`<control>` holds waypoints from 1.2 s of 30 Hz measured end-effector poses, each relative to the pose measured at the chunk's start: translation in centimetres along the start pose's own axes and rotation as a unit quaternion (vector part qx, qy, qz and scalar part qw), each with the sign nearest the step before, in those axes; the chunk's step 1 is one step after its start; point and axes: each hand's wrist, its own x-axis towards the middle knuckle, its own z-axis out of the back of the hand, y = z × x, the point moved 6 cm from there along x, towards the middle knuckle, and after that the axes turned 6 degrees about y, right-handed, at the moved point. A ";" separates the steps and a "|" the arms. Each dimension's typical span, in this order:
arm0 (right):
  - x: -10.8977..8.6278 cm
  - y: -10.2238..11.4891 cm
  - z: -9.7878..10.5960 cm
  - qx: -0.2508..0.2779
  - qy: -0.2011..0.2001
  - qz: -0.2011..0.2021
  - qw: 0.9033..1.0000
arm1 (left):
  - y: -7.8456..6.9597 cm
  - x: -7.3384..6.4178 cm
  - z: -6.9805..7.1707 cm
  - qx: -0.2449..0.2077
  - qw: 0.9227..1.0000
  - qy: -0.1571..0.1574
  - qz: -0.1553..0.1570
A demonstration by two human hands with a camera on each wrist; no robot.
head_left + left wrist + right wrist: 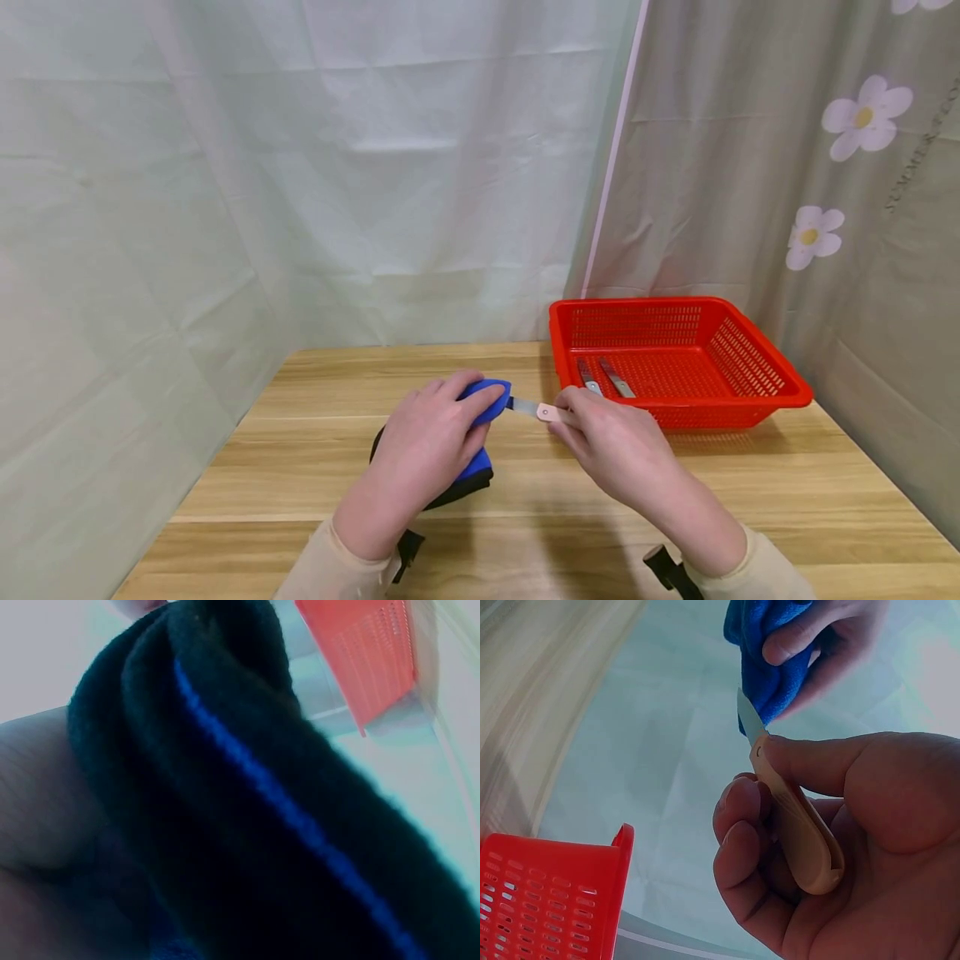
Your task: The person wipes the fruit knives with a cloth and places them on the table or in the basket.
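Observation:
A folding knife [552, 414] with a pale pinkish handle has its blade swung out, pointing left. My right hand [622, 437] grips the handle, the thumb lying near the pivot in the right wrist view. A blue cloth [476, 468] with a black edge is bunched in my left hand [431, 437], pinched between thumb and fingers. The blade [751, 720] reaches to the cloth, its tip overlapping the blue fabric in the right wrist view. Dark folds of the cloth [247, 772] fill most of the left wrist view.
A red plastic basket [723, 414] stands at the table's back right, just beyond my right hand. Two knives [617, 379] lie inside its near left corner. Pale curtains [435, 183] hang behind the wooden table [300, 458].

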 end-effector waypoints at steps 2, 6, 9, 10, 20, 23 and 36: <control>0.0 0.0 0.1 -0.002 -0.005 0.003 1.000 | 0.2 0.0 0.0 -0.001 1.000 0.001 0.005; -0.1 -0.1 0.2 0.000 -0.008 0.003 1.000 | 0.7 0.0 0.1 -0.002 1.000 0.005 0.015; -0.1 -0.1 0.3 0.004 -0.014 0.004 1.000 | 1.1 -0.1 0.1 -0.005 1.000 0.008 0.022; -0.2 -0.1 0.4 0.004 -0.016 0.004 1.000 | 1.3 -0.1 0.1 -0.004 1.000 0.009 0.024; -0.1 -0.2 0.4 0.005 -0.013 -0.001 1.000 | 2.4 -0.2 0.4 -0.005 1.000 -0.002 0.030; -0.1 -0.2 0.4 0.003 -0.016 0.000 1.000 | 2.4 -0.3 0.5 -0.005 0.999 0.000 0.036; 0.0 -0.1 0.1 0.004 0.003 -0.013 1.000 | -1.1 -0.2 1.0 0.012 1.000 -0.017 -0.021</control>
